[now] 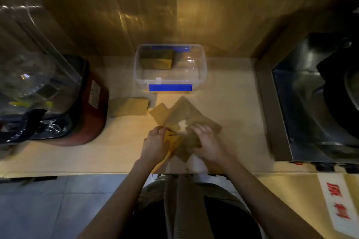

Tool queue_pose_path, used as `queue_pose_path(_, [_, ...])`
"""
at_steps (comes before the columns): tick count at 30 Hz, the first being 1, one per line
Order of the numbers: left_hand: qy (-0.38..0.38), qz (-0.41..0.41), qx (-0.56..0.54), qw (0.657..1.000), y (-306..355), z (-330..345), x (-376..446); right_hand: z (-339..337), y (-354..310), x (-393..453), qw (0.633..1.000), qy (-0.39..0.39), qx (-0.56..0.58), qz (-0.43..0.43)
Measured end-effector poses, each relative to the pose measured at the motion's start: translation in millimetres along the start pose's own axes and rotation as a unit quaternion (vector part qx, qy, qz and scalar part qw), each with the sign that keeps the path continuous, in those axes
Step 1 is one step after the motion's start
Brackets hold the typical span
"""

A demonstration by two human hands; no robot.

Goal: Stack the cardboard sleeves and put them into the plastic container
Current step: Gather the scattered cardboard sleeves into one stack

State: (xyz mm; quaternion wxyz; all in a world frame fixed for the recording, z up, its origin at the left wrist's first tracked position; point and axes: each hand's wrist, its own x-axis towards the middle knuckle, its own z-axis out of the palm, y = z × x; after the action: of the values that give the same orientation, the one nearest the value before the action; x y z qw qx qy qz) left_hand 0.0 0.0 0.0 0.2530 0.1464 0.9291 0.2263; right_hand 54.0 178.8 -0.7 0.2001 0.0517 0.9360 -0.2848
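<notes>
Both hands — left hand (156, 142), right hand (207, 141) — clamped on flat brown cardboard sleeves (184, 120), clear plastic container (202, 72) beyond

blender (44, 87): left, on table (233, 106) | sink (314, 103): right | wall (174, 6): behind | floor (48, 209): grey tiles

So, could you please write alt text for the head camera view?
Both hands, left and right, gather loose cardboard sleeves on a counter. Behind them stands an open clear plastic container holding stacked sleeves; another stack lies left.
</notes>
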Motion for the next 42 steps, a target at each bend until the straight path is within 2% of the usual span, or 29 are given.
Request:
queue_pose_path(5, [-0.104, -0.037, 0.08, 0.991, -12, 21, -8, 28, 12, -5, 0.994, -0.019, -0.111, -0.005])
queue_pose_path(8, [-0.116, -0.03, 0.1, 0.988, -21, 22, -4, 36, 14, -5, 0.991, 0.028, -0.127, -0.02])
queue_pose_path(11, [-0.122, -0.017, 0.105, 0.987, -27, 25, -5, 36, 16, -4, 0.988, 0.038, -0.15, -0.017])
queue_pose_path(14, [-0.121, -0.011, 0.091, 0.988, -30, 26, -3, 28, 14, -6, 0.99, 0.059, -0.124, -0.026])
queue_pose_path(16, [-0.131, -0.021, 0.064, 0.989, -31, 24, 0, 21, 14, -5, 0.995, 0.048, -0.09, -0.002])
queue_pose_path(18, [-0.115, -0.034, -0.018, 0.993, -27, 18, 6, 9, 10, -4, 0.998, 0.029, -0.038, 0.027])
queue_pose_path(21, [-0.016, -0.086, -0.172, 0.981, -12, 1, 12, -11, -4, -3, 0.994, 0.047, 0.075, 0.056])
queue_pose_path(22, [-0.008, -0.106, -0.248, 0.963, -5, -7, 13, -15, -10, -3, 0.988, 0.057, 0.127, 0.065])
queue_pose_path(23, [-0.025, -0.114, -0.346, 0.931, 0, -15, 12, -19, -17, -4, 0.98, 0.068, 0.175, 0.072])
queue_pose_path(24, [-0.058, -0.108, -0.451, 0.884, 5, -22, 11, -22, -25, -5, 0.971, 0.078, 0.212, 0.073])
queue_pose_path(26, [-0.125, -0.081, -0.62, 0.77, 14, -33, 7, -24, -41, -6, 0.96, 0.084, 0.257, 0.068])
queue_pose_path(28, [-0.153, -0.059, -0.718, 0.677, 20, -36, 5, -22, -55, -8, 0.953, 0.075, 0.287, 0.056])
queue_pose_path(31, [-0.141, -0.058, -0.794, 0.589, 24, -29, 7, -13, -69, -11, 0.962, 0.088, 0.26, 0.018])
queue_pose_path(33, [-0.12, -0.07, -0.816, 0.562, 24, -26, 8, -6, -70, -10, 0.975, 0.113, 0.188, -0.024])
queue_pose_path(36, [-0.101, -0.096, -0.824, 0.55, 24, -27, 7, -4, -68, -6, 0.981, 0.108, 0.156, -0.048])
queue_pose_path(40, [-0.072, -0.148, -0.821, 0.547, 22, -29, 7, -10, -64, 2, 0.988, 0.03, 0.129, -0.074])
queue_pose_path(42, [-0.069, -0.17, -0.818, 0.546, 18, -32, 8, -17, -61, 11, 0.984, -0.003, 0.163, -0.068])
